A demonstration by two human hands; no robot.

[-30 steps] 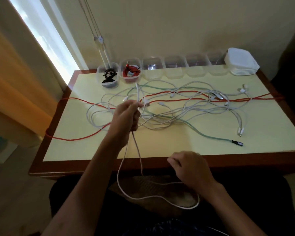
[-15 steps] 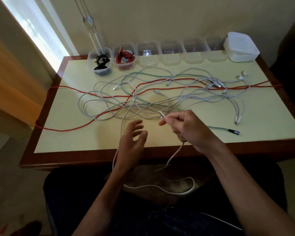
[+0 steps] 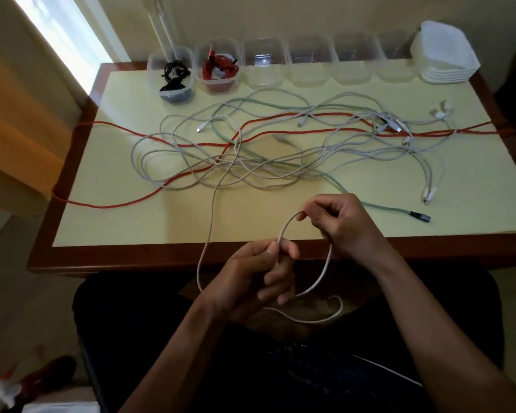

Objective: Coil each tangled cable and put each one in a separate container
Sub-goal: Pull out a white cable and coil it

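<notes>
With left hand (image 3: 259, 275) and right hand (image 3: 337, 222) both pinching the white cable (image 3: 325, 269), even loops should coil neatly.

Both hands pinch a white cable (image 3: 286, 225) into a loop at the worktop's (image 3: 131, 228) near edge: left hand (image 3: 251, 278) low, right hand (image 3: 337, 222) higher; tangled cables (image 3: 280, 150) lie beyond
</notes>
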